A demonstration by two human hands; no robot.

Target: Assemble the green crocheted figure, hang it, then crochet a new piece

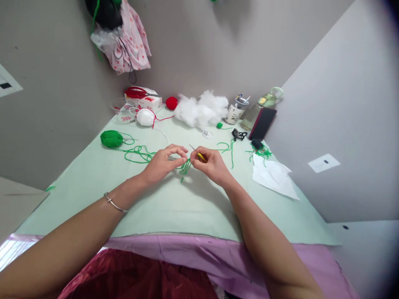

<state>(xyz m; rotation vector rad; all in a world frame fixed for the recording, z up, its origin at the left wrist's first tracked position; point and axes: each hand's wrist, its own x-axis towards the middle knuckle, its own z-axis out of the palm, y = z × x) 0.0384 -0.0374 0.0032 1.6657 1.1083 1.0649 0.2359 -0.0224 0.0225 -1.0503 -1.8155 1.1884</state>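
My left hand (163, 162) and my right hand (212, 164) meet over the middle of a pale green table (174, 207). The right hand's fingers are closed round a yellow-handled crochet hook (199, 155), its metal tip pointing up and left. The left hand pinches a strand of green yarn (185, 167), a small looped piece of which hangs between both hands. The strand trails left in loose loops (139, 153) to a green yarn ball (111, 138).
Along the far edge stand a white yarn ball (145, 117), a red ball (171, 103), white stuffing (201, 110), a cup of pens (237, 111), a bottle (260, 107) and a dark phone (262, 123). White paper (272, 176) and green scraps lie at the right.
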